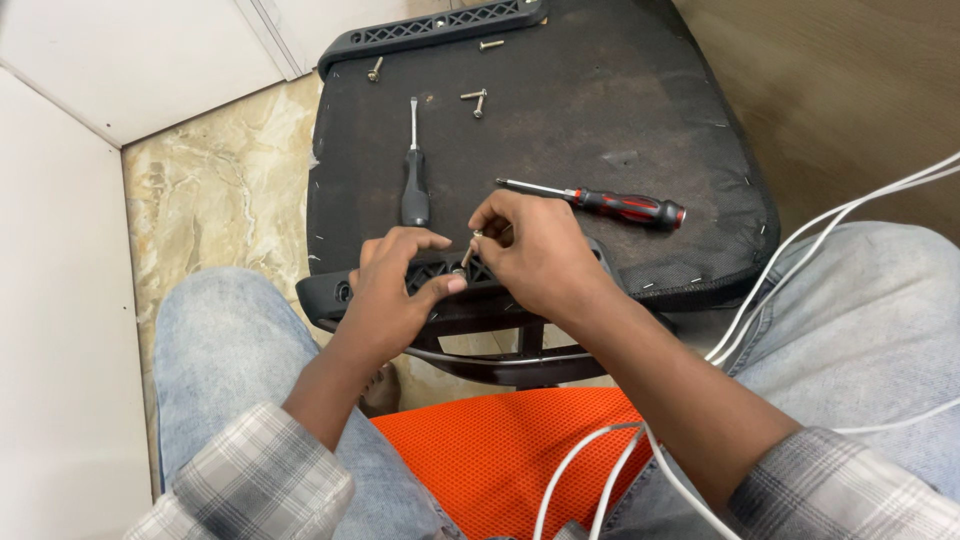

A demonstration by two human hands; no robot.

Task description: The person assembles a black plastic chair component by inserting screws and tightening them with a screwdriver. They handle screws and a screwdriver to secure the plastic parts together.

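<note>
1. The upturned chair seat [600,120] is my landmark; its black fabric underside faces up, resting against the knees over the marble floor [210,190]. Only the legs seem to steady it, so I judge that a hard push on the near edge could tip or slide it and scatter everything lying on it.

2. The black plastic bracket [440,285] sits at the seat's near edge. My left hand [385,295] is curled around it, thumb pressed on top. If that hold loosens, I think the bracket's hole would drift off its mark.

3. The red-and-black screwdriver [620,205] lies on the seat just beyond the right hand, and the black-handled screwdriver [414,180] lies beyond the left. Both are round-handled; a jolt to the seat could roll them off.

4. White cables [800,260] trail across the right thigh, off the seat's near right corner. I judge they could snag the right forearm mid-turn.

5. Loose screws [478,98] lie near the seat's far edge, beside a second black bracket [440,25]. A tilt would send them to the floor.

6. The screw [468,255] stands tilted over the near bracket, pinched between the fingertips of my right hand [535,250], which is closed tight on it. Started crooked, it may cross-thread or slip free.
</note>
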